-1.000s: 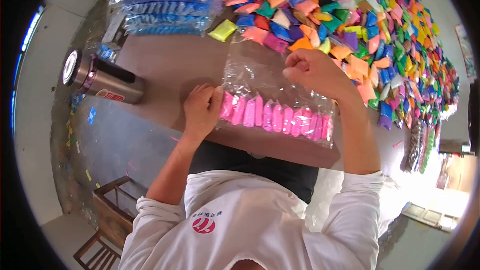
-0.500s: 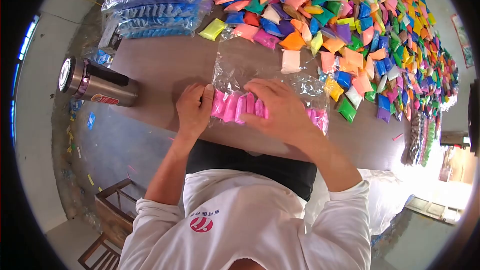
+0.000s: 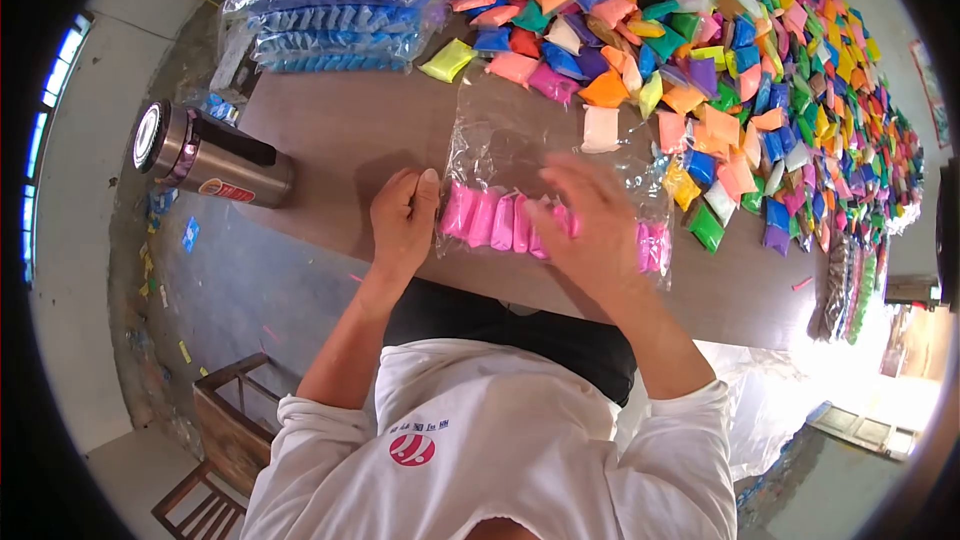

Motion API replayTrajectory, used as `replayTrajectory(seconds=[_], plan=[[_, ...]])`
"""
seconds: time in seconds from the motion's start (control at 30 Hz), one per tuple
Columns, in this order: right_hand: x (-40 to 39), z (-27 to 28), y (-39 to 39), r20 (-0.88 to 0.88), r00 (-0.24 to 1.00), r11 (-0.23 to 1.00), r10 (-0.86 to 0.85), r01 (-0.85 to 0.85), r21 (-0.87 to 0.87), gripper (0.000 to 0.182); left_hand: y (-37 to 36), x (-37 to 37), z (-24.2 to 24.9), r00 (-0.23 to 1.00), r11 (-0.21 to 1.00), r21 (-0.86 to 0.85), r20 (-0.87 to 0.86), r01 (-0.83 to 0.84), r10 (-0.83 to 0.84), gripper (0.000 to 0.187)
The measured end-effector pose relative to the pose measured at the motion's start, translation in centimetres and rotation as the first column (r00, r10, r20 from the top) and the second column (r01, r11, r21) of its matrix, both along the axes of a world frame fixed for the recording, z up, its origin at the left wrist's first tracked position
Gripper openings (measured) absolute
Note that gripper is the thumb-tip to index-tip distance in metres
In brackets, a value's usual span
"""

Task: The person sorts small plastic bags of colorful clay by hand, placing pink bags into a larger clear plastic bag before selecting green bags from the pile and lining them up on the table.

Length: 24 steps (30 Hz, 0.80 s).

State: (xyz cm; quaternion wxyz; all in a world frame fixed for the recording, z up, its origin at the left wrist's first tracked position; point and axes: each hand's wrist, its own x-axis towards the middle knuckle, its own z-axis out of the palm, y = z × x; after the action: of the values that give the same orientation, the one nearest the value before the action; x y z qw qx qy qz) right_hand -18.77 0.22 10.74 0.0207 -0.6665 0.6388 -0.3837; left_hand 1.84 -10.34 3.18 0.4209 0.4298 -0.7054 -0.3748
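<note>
A clear plastic bag (image 3: 500,140) lies flat on the table, with a row of bright pink packets (image 3: 490,220) along its near side. My left hand (image 3: 403,220) rests on its side at the bag's left edge, fingers curled in and thumb on top; whatever may be inside the curl is hidden. Over the right part of the row hovers my right hand (image 3: 590,225), blurred, its fingers apart and nothing visibly gripped. It covers several packets, while more pink ones (image 3: 653,246) show to its right.
A steel flask (image 3: 215,155) lies at the table's left. Bagged rows of blue packets (image 3: 340,45) are stacked at the back left. A large heap of coloured packets (image 3: 720,70) fills the back and right. A wooden chair (image 3: 235,410) stands lower left.
My right hand has lifted off the pink packets and its fingers have spread. A small gap has opened between my left hand and the row. The whole view has shifted slightly.
</note>
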Motion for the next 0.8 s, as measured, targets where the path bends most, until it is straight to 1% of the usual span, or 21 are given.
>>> replayTrajectory(seconds=[0.07,0.1,0.2,0.3,0.4,0.47,0.5,0.57,0.67,0.7,0.8], plan=[[-1.4,0.6,0.8,0.003,0.996,0.994,-0.084,0.084,-0.067,0.024,0.8,0.6,0.5,1.000,0.999,0.036,-0.006,0.012,-0.012,0.030],[-2.2,0.4,1.3,-0.002,0.995,0.993,-0.098,0.098,-0.069,0.024,1.1,0.7,1.0,1.000,0.998,0.053,-0.009,0.020,-0.019,0.030],[-3.1,-0.5,3.3,-0.022,0.989,0.987,-0.146,0.144,-0.077,0.023,2.0,0.4,3.1,0.998,0.992,-0.111,0.046,0.054,-0.049,0.028],[-2.9,-0.7,5.1,-0.078,0.979,0.980,-0.190,0.184,-0.079,0.024,2.4,-1.2,5.8,0.984,0.965,-0.195,0.088,0.172,-0.158,0.023],[-2.2,-1.1,5.8,-0.155,0.961,0.973,-0.228,0.219,-0.073,0.029,2.4,-4.2,5.7,0.956,0.881,-0.378,0.180,0.285,-0.232,0.016],[-1.9,-1.5,6.1,-0.195,0.944,0.964,-0.265,0.254,-0.083,0.036,2.6,-5.7,5.5,0.925,0.830,-0.448,0.327,0.332,-0.193,0.013],[-1.9,-1.8,6.4,-0.211,0.936,0.960,-0.281,0.274,-0.062,0.039,2.6,-6.4,5.4,0.903,0.802,-0.478,0.394,0.359,-0.169,0.011],[-2.0,-2.4,6.6,-0.236,0.922,0.950,-0.308,0.312,-0.024,0.045,2.5,-6.8,4.5,0.919,0.824,-0.461,0.357,0.329,-0.167,0.009],[-1.9,-3.6,7.0,-0.182,0.930,0.947,-0.321,0.320,-0.035,0.050,2.6,-6.5,3.9,0.926,0.829,-0.457,0.333,0.321,-0.176,0.009],[-1.9,-3.7,7.1,-0.163,0.934,0.948,-0.318,0.318,-0.031,0.049,2.6,-6.6,3.8,0.927,0.825,-0.462,0.329,0.324,-0.180,0.010],[-3.0,-3.0,7.4,-0.160,0.935,0.948,-0.315,0.302,-0.099,0.047,2.5,-6.6,3.7,0.926,0.843,-0.433,0.330,0.319,-0.181,0.011]])
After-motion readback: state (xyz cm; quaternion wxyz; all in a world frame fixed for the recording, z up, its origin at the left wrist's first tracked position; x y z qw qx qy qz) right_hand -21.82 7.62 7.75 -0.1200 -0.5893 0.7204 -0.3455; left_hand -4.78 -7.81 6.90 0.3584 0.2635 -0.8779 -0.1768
